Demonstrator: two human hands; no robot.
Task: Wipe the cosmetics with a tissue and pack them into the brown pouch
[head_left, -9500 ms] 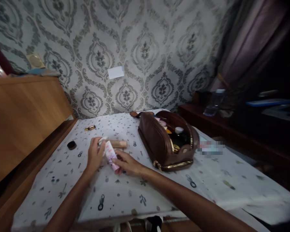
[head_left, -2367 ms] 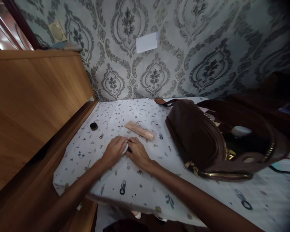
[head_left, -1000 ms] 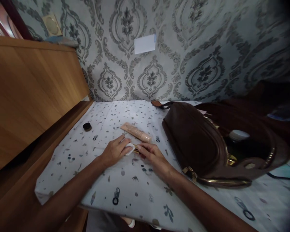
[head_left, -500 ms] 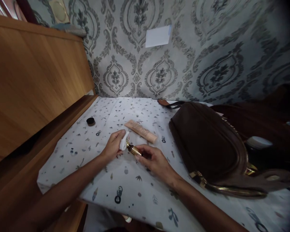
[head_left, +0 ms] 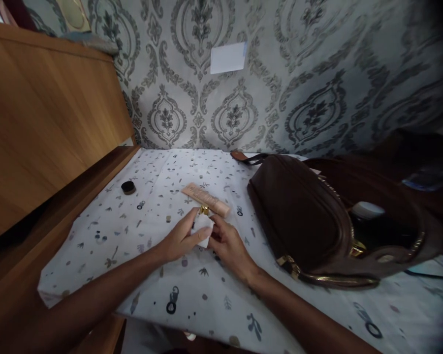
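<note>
My left hand (head_left: 180,240) is closed on a folded white wipe (head_left: 204,227), its thumb pressing the wipe from the near side. The wipe lies against a small gold cosmetic tube (head_left: 204,210), whose shiny end sticks out above it; the rest is covered by the wipe and fingers. My right hand (head_left: 227,243) is closed around the tube from the right, touching the wipe's edge. Just beyond both hands a peach squeeze tube (head_left: 208,197) lies flat on the patterned white cloth (head_left: 151,280).
A small black-lidded jar (head_left: 128,188) stands at the left of the cloth. To the right sits an open dark brown bag (head_left: 295,216) with a white-lidded item (head_left: 368,210) in its opening. A wooden cabinet (head_left: 55,108) borders the left, and a patterned wall (head_left: 232,108) stands behind.
The hands have come together. The gold tube has turned from slanting to nearly upright, and the wipe now covers its side. The view has shifted slightly right.
</note>
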